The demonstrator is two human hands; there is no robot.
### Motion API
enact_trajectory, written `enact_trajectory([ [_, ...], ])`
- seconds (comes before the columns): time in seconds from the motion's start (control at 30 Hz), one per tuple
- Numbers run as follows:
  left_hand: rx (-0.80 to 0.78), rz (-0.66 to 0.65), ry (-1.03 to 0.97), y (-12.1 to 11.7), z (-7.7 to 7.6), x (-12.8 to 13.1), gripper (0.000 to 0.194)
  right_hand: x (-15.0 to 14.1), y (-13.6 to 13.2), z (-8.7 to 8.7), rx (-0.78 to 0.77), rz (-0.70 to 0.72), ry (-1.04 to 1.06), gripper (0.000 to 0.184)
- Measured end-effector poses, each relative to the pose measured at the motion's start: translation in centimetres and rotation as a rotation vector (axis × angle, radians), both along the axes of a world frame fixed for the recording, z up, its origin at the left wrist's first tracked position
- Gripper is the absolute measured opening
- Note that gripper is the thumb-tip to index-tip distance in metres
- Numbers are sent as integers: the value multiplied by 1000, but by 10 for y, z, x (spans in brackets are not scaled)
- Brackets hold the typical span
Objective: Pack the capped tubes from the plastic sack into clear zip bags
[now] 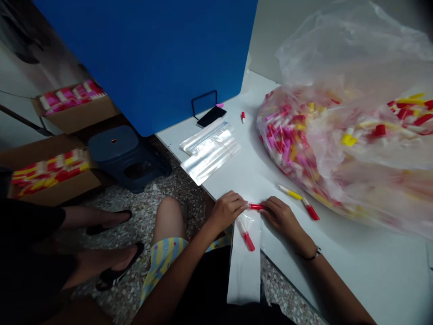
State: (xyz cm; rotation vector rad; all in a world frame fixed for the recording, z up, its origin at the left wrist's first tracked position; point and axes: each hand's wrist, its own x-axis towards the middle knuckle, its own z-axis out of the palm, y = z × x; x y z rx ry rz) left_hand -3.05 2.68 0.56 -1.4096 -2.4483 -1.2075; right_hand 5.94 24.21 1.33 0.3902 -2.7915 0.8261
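Observation:
Over the table's near edge, my left hand and my right hand are closed on opposite ends of a red marker-like tube. Its ends are hidden in my fingers. Just below my left hand, a white tube with a red cap lies on a long white strip in clear plastic, which hangs over the edge towards my lap. Beyond my right hand rest a yellow and white tube and a red and white one.
A big clear bag of colourful tubes fills the table's right. Silvery flat pouches, a phone and a small red-white piece lie by a blue panel. Left are a stool, filled cartons and another person's legs.

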Motion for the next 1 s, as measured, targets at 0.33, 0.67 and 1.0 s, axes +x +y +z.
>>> enact_trajectory([
  [0.33,62,-20,-27,-11,-1,12,14,6,-6,-6,-110,-36,89,16],
  [0.67,-39,-46,-124,-4,9,4,16,5,-3,-4,-353,-56,-85,25],
  [1.0,-73,3,-78,2,8,7,18,2,-5,-1,-381,-45,-70,27],
])
